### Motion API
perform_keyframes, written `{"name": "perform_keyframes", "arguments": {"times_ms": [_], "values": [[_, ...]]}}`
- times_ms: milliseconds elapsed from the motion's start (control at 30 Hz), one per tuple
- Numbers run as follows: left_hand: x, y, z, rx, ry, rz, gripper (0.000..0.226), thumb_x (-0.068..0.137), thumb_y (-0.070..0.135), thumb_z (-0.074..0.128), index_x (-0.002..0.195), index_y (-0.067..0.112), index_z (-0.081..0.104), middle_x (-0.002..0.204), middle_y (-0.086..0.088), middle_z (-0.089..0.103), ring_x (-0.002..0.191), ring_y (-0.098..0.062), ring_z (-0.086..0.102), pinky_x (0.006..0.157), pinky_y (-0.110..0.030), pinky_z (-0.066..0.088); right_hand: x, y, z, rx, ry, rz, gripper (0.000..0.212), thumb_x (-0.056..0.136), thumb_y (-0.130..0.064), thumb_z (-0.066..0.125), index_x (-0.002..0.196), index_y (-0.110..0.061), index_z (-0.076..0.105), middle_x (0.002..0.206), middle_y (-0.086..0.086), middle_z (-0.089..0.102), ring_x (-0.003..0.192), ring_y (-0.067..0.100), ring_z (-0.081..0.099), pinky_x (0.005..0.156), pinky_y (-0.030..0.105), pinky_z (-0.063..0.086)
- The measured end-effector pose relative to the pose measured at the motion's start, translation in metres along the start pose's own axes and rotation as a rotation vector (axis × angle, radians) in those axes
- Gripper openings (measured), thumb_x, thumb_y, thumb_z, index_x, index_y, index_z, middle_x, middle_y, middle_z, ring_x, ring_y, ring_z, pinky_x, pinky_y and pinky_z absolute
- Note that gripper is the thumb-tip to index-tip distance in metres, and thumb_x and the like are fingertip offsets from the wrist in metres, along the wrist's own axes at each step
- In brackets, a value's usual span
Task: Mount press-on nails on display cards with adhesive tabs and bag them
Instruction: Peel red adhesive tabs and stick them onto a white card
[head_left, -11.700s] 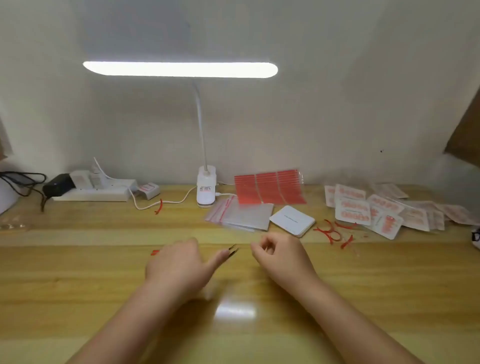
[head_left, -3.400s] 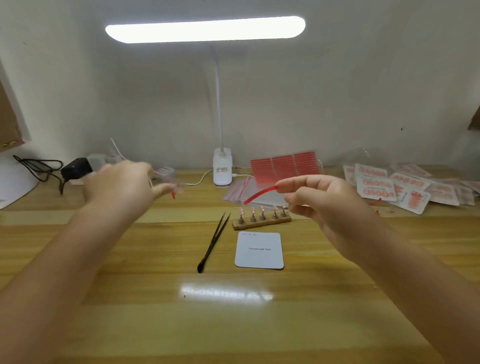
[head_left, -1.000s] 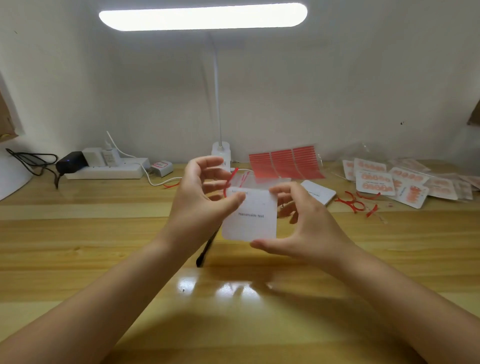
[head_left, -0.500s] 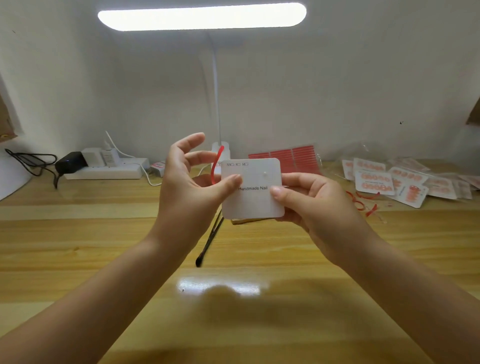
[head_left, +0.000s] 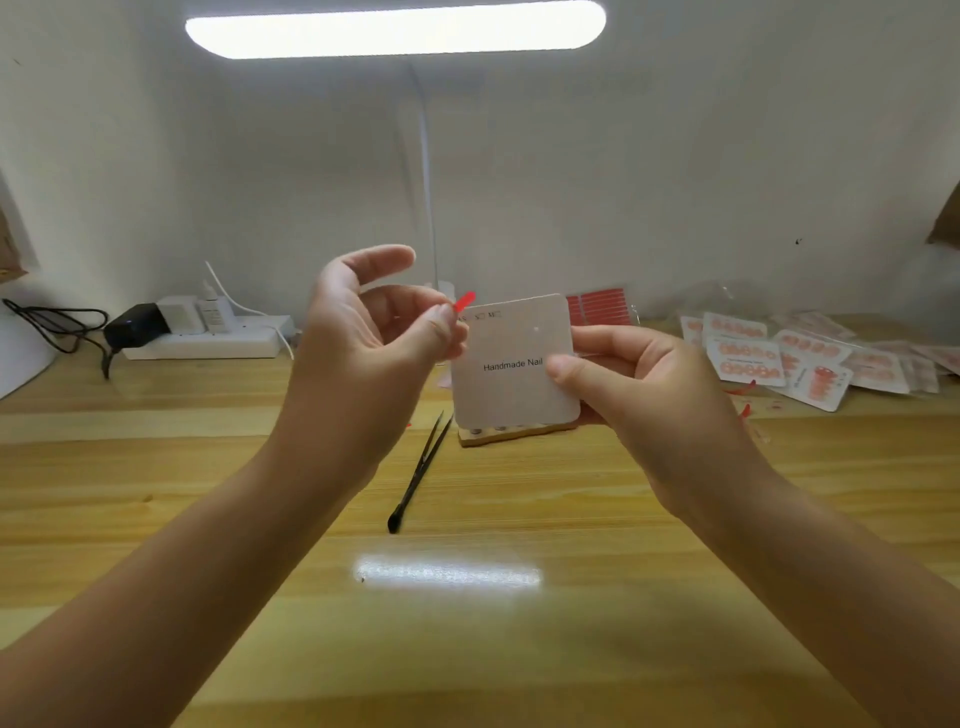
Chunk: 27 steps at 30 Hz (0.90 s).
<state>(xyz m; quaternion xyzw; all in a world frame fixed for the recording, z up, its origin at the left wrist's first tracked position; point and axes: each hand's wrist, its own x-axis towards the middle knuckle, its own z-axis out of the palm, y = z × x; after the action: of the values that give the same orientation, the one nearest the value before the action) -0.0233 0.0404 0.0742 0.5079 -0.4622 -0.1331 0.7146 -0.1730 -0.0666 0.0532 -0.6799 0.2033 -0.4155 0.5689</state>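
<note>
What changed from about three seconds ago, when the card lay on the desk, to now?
The right hand picked the card up off the desk and now holds it raised by its right edge. The red strip passed from right hand to left hand, which pinches it at the card's top left corner. The tweezers, nail stand and bagged cards stayed put.

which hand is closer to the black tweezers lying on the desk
Left. The left hand, pinching a red strip, hovers above the tweezers; the right hand holds the card farther right.

Glossy wooden table (head_left: 571, 649), matt paper card (head_left: 511, 395)
</note>
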Motion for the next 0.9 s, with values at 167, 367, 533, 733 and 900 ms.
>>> {"name": "perform_keyframes", "arguments": {"times_ms": [167, 367, 533, 733, 900], "values": [[-0.009, 0.002, 0.009, -0.219, -0.237, -0.087, 0.05, 0.077, 0.013, 0.065, 0.123, 0.011, 0.043, 0.083, -0.001, 0.063, 0.084, -0.026, 0.071, 0.077, -0.035, 0.058, -0.006, -0.004, 0.006, -0.069, -0.038, -0.099, 0.022, 0.084, -0.01, 0.071, 0.083, -0.031, 0.07, 0.08, -0.007, 0.076, 0.075, 0.008, 0.073, 0.062, 0.015, 0.052], [-0.002, 0.007, 0.007, -0.277, 0.023, -0.057, 0.049, 0.074, 0.014, 0.066, 0.12, 0.011, 0.047, 0.079, 0.003, 0.061, 0.098, -0.025, 0.064, 0.098, -0.04, 0.052, -0.007, -0.004, 0.008, -0.033, -0.076, 0.043, 0.019, 0.083, -0.004, 0.07, 0.101, -0.011, 0.07, 0.081, -0.001, 0.076, 0.075, 0.013, 0.073, 0.061, 0.02, 0.057], [-0.006, 0.006, 0.008, -0.267, -0.135, -0.057, 0.042, 0.082, 0.006, 0.059, 0.121, 0.009, 0.046, 0.082, -0.001, 0.061, 0.09, -0.023, 0.07, 0.078, -0.034, 0.058, -0.008, -0.005, 0.009, -0.003, -0.076, 0.066, 0.014, 0.084, -0.002, 0.069, 0.094, -0.012, 0.07, 0.08, 0.002, 0.076, 0.074, 0.015, 0.073, 0.061, 0.024, 0.059], [0.001, -0.003, 0.003, 0.098, 0.153, -0.009, 0.027, 0.094, 0.005, 0.06, 0.115, 0.018, 0.05, 0.092, -0.001, 0.059, 0.096, -0.022, 0.066, 0.094, -0.038, 0.053, -0.008, -0.003, 0.01, 0.058, -0.108, 0.148, 0.012, 0.084, -0.001, 0.067, 0.09, -0.011, 0.07, 0.081, 0.006, 0.076, 0.074, 0.017, 0.073, 0.061, 0.024, 0.058], [0.005, 0.005, -0.003, 0.07, 0.143, -0.003, 0.025, 0.095, 0.003, 0.056, 0.115, 0.019, 0.049, 0.087, 0.004, 0.062, 0.082, -0.015, 0.07, 0.083, -0.03, 0.057, -0.003, -0.001, 0.008, 0.136, -0.053, 0.261, 0.015, 0.084, -0.005, 0.069, 0.099, -0.008, 0.068, 0.089, 0.011, 0.075, 0.075, 0.018, 0.072, 0.057, 0.021, 0.053]]}}
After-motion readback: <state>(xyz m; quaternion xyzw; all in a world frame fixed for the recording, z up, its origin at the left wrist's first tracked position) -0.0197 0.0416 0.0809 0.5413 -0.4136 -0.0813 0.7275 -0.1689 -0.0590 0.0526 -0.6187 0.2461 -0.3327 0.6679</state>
